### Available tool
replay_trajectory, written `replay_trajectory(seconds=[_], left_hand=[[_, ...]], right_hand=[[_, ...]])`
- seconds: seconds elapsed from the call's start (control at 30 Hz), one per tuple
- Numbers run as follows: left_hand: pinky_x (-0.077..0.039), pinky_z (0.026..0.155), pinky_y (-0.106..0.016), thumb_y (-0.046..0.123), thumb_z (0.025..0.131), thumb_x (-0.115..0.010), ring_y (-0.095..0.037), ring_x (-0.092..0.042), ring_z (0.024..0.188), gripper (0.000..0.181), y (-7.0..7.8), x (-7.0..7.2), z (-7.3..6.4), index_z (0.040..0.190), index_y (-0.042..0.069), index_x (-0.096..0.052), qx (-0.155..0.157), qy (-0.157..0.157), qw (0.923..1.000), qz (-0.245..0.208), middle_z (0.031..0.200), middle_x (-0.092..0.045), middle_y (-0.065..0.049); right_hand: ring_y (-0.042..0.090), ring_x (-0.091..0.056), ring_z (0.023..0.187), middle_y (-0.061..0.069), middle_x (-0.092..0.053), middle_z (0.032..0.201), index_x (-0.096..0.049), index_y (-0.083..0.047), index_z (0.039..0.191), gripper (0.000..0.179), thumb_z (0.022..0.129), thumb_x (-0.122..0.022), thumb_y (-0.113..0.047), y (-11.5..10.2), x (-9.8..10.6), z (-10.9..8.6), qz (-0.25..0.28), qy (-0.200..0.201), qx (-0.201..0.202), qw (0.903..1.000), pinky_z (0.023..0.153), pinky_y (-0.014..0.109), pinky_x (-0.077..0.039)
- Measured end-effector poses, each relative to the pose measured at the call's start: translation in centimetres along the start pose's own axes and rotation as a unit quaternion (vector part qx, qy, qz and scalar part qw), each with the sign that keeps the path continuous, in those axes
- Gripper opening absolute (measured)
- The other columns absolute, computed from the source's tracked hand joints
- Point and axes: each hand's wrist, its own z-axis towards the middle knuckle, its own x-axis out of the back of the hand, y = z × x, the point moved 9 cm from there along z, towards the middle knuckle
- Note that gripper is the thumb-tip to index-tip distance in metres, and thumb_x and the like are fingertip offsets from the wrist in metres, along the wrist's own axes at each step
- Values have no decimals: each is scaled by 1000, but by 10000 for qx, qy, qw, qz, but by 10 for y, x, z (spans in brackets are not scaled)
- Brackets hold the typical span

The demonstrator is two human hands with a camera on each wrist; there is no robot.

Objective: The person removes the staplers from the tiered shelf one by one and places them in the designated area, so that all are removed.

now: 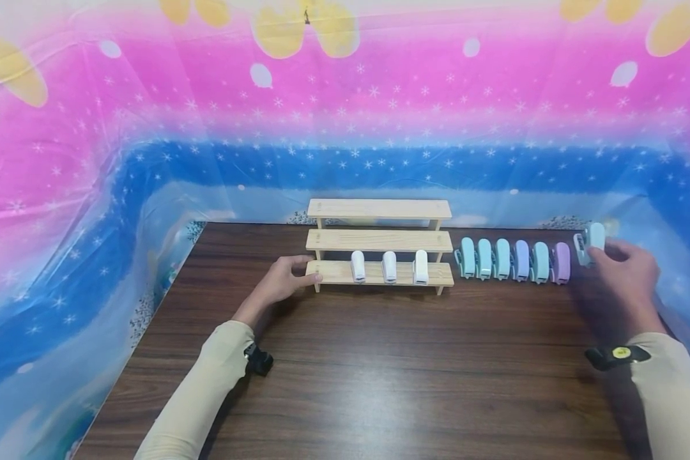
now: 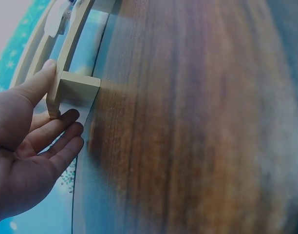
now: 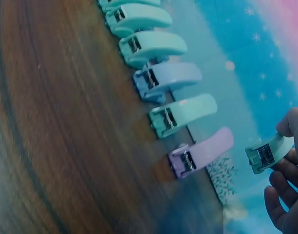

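Observation:
My left hand [image 1: 278,278] holds the left end of the bottom step of a three-tier wooden stand [image 1: 379,241]. In the left wrist view, the thumb lies along the step's edge, with the other fingers [image 2: 66,129] partly behind and below it. At the far right, my right hand [image 1: 629,271] pinches a mint-green plastic spring clip [image 1: 595,235] between thumb and fingers. A metal spring shows in this clip [image 3: 266,154] in the right wrist view. Three white clips [image 1: 389,267] stand spaced apart along the bottom step.
Right of the stand, several mint clips [image 1: 501,259], a blue-lilac clip [image 1: 520,260] and a purple clip [image 1: 561,262] form a row on the dark wooden table [image 1: 408,370]. A patterned pink and blue cloth [image 1: 356,153] hangs behind the table.

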Motion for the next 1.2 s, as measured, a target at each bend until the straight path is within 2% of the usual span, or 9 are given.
replay_trajectory(seconds=[0.17, 0.23, 0.37, 0.43, 0.5, 0.63, 0.9, 1.2], left_hand=[[-43, 109, -54, 34, 96, -74, -37, -52, 135, 62, 0, 0, 0, 145, 0, -55, 34, 24, 10000, -7, 142, -59, -22], [-43, 109, -54, 34, 96, -74, -37, -52, 135, 62, -1, 0, 1, 145, 0, -55, 30, 21, 10000, -5, 142, -59, -22], [-42, 110, -55, 34, 96, -73, -38, -51, 136, 62, -1, 0, 0, 145, 0, -54, 33, 11, 10000, 20, 143, -59, -22], [-42, 110, -55, 35, 96, -73, -38, -50, 137, 63, -1, 0, 0, 145, 0, -54, 42, 4, 10000, 34, 143, -58, -22], [-42, 110, -55, 35, 97, -73, -38, -50, 137, 63, -1, 0, -1, 145, 1, -54, 49, 1, 10000, 40, 143, -58, -22], [-43, 110, -55, 33, 97, -73, -37, -51, 136, 61, -1, 0, -1, 145, 1, -55, 55, 9, 10000, 7, 143, -58, -22], [-42, 110, -55, 33, 97, -73, -38, -51, 137, 60, 1, 0, -2, 144, 1, -55, 21, 25, 10000, 24, 143, -58, -22], [-43, 110, -54, 33, 97, -73, -37, -51, 136, 60, 0, 0, 0, 145, 1, -55, 15, 9, 10000, 16, 143, -58, -22]], right_hand=[[-1, -51, 92, -4, -61, 112, -53, -5, 148, 71, 97, -63, -53, 9, -2, 1, -18, -61, 7, 10000, 73, 15, -43], [2, -52, 95, 2, -62, 117, -53, -4, 148, 71, 97, -62, -53, 14, -4, 1, -29, -119, -24, 9999, 74, 16, -43], [23, -56, 110, 21, -60, 135, -51, -1, 148, 72, 98, -59, -53, 21, -9, 0, -201, -172, 16, 9996, 82, 25, -44], [35, -52, 122, 28, -55, 142, -51, 2, 147, 71, 99, -58, -51, 23, -10, 0, -259, -155, 87, 9995, 92, 36, -46], [43, -47, 130, 31, -53, 144, -51, 5, 146, 71, 100, -58, -49, 25, -12, 0, -316, -123, 149, 9993, 100, 47, -43], [48, -43, 135, 34, -52, 143, -51, 6, 145, 70, 100, -59, -47, 28, -16, 3, -370, -90, 185, 9991, 108, 59, -36], [49, -41, 139, 32, -50, 146, -49, 4, 147, 71, 99, -58, -48, 38, -25, 8, -543, -145, 3, 9984, 111, 62, -34], [51, -39, 140, 32, -45, 151, -45, 2, 150, 71, 100, -55, -48, 48, -32, 7, -408, -252, -204, 9986, 109, 65, -34]])
